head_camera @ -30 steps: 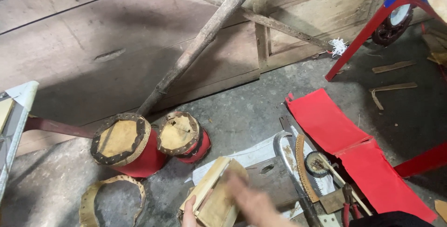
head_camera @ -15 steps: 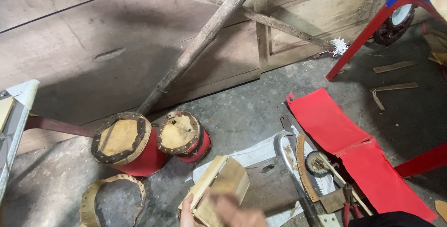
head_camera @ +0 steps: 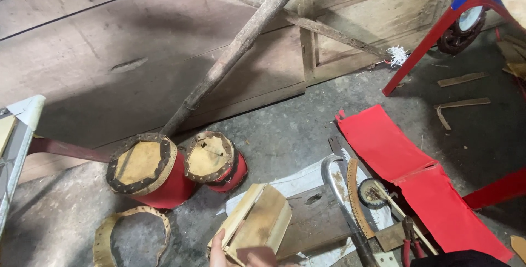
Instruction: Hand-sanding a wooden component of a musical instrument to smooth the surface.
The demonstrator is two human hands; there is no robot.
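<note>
A pale wooden box-like frame [head_camera: 262, 220] sits tilted at the bottom middle of the head view. My left hand [head_camera: 217, 249] grips its lower left corner, thumb on the wood. My right hand [head_camera: 256, 256] shows only as blurred fingers at the frame's bottom edge; its grip is unclear. Just left of the frame stand two small red drums with hide tops and dark laced rims, a larger one [head_camera: 143, 169] and a smaller one [head_camera: 212, 158].
A loose hide ring [head_camera: 104, 237] lies on the concrete floor at the lower left. A long wooden pole [head_camera: 235, 48] leans against the plank wall. To the right lie a dark board [head_camera: 315, 217], a curved saw blade [head_camera: 337, 187], pliers [head_camera: 408, 237] and red sheets [head_camera: 416, 179].
My right hand has drawn back from over the wooden frame toward the bottom edge. The frame stays held in my left hand.
</note>
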